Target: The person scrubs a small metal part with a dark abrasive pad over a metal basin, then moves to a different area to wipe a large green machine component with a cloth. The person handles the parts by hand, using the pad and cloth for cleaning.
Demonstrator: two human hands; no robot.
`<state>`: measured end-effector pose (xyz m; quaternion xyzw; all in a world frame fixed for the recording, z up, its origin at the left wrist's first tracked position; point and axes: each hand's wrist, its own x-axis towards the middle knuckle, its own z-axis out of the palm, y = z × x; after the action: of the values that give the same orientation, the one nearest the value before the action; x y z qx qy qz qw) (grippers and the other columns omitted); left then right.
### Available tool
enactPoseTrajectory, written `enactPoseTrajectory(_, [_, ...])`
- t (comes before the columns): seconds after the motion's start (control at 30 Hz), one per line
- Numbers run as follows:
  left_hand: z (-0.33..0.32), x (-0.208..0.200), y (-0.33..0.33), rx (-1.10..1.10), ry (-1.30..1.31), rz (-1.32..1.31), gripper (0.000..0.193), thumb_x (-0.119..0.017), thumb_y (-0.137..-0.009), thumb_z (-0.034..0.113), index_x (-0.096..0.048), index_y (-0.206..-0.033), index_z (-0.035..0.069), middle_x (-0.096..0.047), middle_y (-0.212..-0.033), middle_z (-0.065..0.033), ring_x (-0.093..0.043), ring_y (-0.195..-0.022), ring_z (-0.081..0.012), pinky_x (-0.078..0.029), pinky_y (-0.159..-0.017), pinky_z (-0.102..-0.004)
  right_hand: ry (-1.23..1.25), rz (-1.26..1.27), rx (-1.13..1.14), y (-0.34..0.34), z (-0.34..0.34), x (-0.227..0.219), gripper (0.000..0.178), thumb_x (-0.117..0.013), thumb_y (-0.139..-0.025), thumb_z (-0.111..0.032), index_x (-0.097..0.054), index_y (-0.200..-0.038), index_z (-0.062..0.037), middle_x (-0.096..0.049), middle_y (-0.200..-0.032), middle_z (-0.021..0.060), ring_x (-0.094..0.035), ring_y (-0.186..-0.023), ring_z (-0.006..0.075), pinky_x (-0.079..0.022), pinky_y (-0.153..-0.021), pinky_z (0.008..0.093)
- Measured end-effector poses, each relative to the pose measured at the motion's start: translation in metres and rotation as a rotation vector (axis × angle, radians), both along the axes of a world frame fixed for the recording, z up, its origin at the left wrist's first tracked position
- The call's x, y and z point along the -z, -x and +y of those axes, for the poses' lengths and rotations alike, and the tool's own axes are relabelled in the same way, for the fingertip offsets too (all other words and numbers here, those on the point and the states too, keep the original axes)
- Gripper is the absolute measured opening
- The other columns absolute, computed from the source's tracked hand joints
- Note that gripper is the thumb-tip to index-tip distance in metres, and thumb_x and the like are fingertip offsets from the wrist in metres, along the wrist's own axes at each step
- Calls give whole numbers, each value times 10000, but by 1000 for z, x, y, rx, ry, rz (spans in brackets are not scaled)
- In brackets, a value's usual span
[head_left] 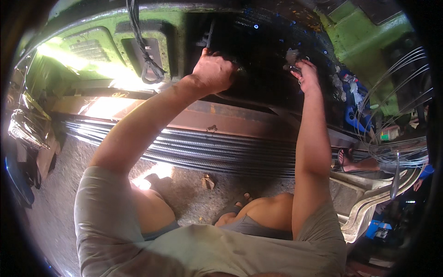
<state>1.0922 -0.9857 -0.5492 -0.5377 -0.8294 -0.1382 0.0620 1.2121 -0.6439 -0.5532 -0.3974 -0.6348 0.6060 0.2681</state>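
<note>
My left hand (214,73) is closed in a fist over the dark area in front of me. A thin dark rod (211,34) rises right behind its thumb; whether the fist grips it I cannot tell, as deep shadow hides what is inside. Farther right, my right hand (305,75) is closed with its fingers around a small shiny metal piece (294,69), whose kind is too small to make out. A pale grey patch (291,56) shows on the dark surface (263,69) just beyond those fingertips.
Green metal panels (92,51) with a hanging dark cable (146,62) stand at left. A rusty beam (217,117) and steel rebar rods (207,147) lie across before me. At right are coiled wire (401,78), a blue object (357,117), a plastic chair (364,203) and another person's foot (348,160).
</note>
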Motion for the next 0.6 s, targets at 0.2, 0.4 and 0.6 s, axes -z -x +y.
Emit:
enactPoseTrajectory(0.2, [1,8,3,-11,-54,84,172,-644,-857,233,-763,-966,173,-718,-935,-113,-683,-970,-310,-444,-966,-497,315,248,34,-7,-1,-9,218,-619,-935,-17,-617,-1151,-41,-649,-1112,134,-674,-926,277,-620,-811,411])
enactPoseTrajectory(0.4, [11,11,0,-9,-13,71,210,-631,-862,246,-766,-999,163,-729,-950,-130,-686,-987,-328,-414,-1020,-536,398,308,-25,-6,5,-5,234,-719,-928,-141,-648,-1140,-70,-675,-1115,121,-666,-957,287,-601,-753,354])
enactPoseTrajectory(0.6, [17,-7,-10,-20,80,-125,268,-616,-903,324,-752,-1085,183,-733,-1012,-160,-679,-1070,-352,-366,-1091,-600,500,260,-134,-2,1,-1,245,-714,-911,-97,-644,-1142,-55,-672,-1124,139,-658,-973,337,-608,-733,378])
